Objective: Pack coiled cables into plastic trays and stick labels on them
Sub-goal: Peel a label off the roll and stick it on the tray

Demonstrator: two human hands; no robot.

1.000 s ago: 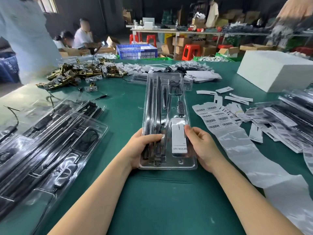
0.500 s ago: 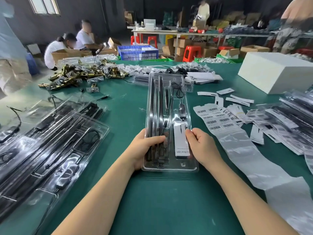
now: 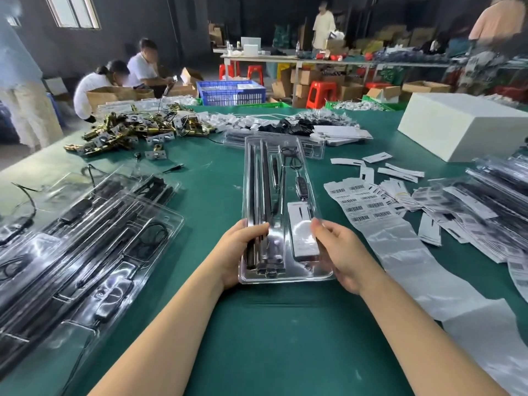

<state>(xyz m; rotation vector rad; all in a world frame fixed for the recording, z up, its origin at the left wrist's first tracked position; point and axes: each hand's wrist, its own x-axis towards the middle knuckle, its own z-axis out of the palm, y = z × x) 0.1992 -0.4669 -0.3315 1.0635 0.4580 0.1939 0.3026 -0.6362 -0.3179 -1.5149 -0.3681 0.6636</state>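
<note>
On the green tabletop (image 3: 257,338), both hands (image 3: 243,252) (image 3: 340,255) grip the long clear plastic tray's (image 3: 285,277) near end; light, flexible, probably slippery, best held by its rims.

The stack of packed trays (image 3: 71,247) is cut off at the left edge; the white label's (image 3: 303,238) print is too blurred to read.

Tray (image 3: 258,178) centred on surface (image 3: 257,332); stacked trays (image 3: 85,241) left; label sheets (image 3: 360,201) right; metal parts (image 3: 125,135) behind-left.
</note>
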